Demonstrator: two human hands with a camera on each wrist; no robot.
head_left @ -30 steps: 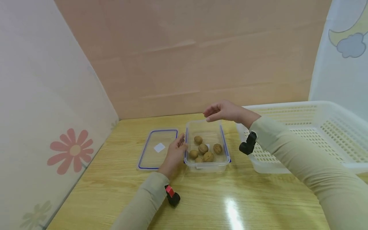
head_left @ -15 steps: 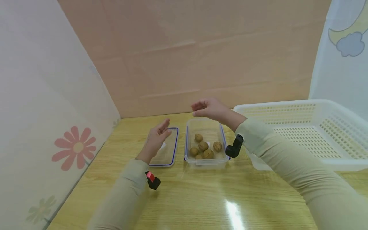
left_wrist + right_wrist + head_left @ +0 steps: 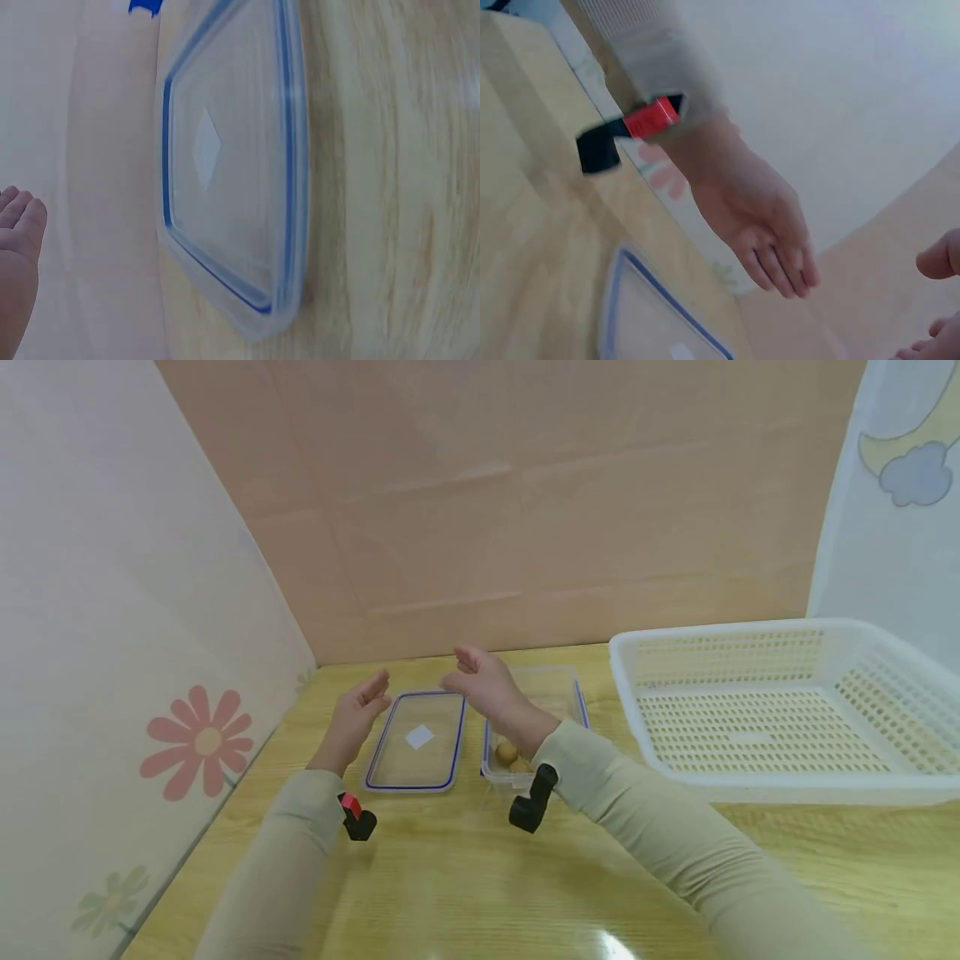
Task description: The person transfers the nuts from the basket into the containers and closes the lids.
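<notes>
Spreading under everything is the glossy wood-grain bench (image 3: pixel 465 877), with a perforated white basket (image 3: pixel 757 710) at the right and a clear box (image 3: pixel 558 689) of walnuts (image 3: pixel 507 752) partly hidden by the right arm. The flat lid (image 3: pixel 417 742) — clear plastic, blue-trimmed, rounded corners — lies on the bench just left of the box, its long axis running away from the person. The left hand (image 3: pixel 358 708) hovers off the lid's left edge and the right hand (image 3: pixel 480 681) over its far right corner — palms facing, fingers loosely apart, holding nothing.
</notes>
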